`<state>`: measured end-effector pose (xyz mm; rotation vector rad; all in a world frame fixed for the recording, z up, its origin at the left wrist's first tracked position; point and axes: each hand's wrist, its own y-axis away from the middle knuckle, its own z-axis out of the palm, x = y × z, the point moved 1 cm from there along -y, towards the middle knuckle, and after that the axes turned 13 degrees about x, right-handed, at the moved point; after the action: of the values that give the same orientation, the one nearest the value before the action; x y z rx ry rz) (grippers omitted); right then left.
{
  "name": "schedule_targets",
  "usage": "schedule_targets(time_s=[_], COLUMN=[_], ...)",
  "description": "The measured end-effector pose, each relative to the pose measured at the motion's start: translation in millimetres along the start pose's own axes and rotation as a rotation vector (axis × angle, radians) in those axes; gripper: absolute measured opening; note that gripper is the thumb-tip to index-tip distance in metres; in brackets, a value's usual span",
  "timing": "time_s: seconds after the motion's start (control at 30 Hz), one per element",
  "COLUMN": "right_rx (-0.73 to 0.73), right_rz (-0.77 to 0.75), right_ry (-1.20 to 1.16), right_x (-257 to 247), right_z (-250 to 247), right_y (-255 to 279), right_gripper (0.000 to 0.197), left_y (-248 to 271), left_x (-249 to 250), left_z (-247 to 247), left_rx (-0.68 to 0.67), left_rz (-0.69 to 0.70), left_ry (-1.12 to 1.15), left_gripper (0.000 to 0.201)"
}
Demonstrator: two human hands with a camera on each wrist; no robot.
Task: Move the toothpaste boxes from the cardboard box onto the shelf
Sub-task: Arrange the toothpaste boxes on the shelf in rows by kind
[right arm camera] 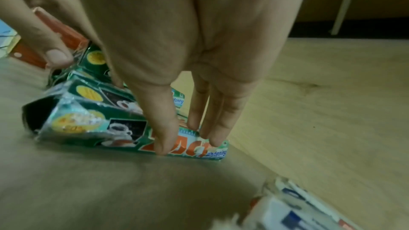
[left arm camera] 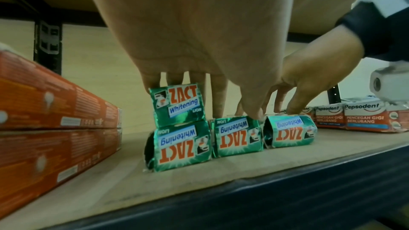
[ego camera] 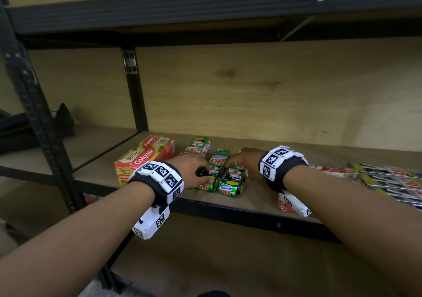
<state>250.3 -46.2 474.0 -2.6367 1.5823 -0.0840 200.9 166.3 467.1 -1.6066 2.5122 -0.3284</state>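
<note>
Several green Zact toothpaste boxes [ego camera: 214, 171] lie lengthwise on the wooden shelf [ego camera: 258, 202]. In the left wrist view one Zact box [left arm camera: 177, 104] is stacked on another [left arm camera: 181, 144], with two more [left arm camera: 236, 137] beside them. My left hand [ego camera: 191, 168] reaches over the stack. Its straight fingers [left arm camera: 175, 80] go down behind the top box and the thumb touches the middle box. My right hand [ego camera: 246, 159] holds the rightmost Zact box [right arm camera: 99, 128] from above, thumb on one long edge and fingers [right arm camera: 212, 135] on the other. No cardboard box is in view.
Stacked red Colgate boxes [ego camera: 146, 155] sit just left of the Zact boxes. Pepsodent boxes [left arm camera: 363, 116] lie in a row to the right. A black upright post [ego camera: 134, 91] stands at the back left, and a black beam [ego camera: 228, 214] edges the shelf front. The upper shelf [ego camera: 205, 6] hangs overhead.
</note>
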Motion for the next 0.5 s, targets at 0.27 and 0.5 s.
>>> schedule_targets(time_s=[0.27, 0.5], right_rx=[0.067, 0.260], right_rz=[0.035, 0.012], right_ry=[-0.041, -0.263], right_x=[-4.6, 13.5], right_z=[-3.3, -42.2], right_y=[0.5, 30.6], right_gripper=[0.051, 0.052], left_y=[5.9, -7.7], left_x=[9.9, 28.3], left_z=[-1.2, -5.4], left_rx=[0.017, 0.010], left_rz=[-0.025, -0.186], left_ry=[-0.035, -0.062], left_gripper=[0.047, 0.045])
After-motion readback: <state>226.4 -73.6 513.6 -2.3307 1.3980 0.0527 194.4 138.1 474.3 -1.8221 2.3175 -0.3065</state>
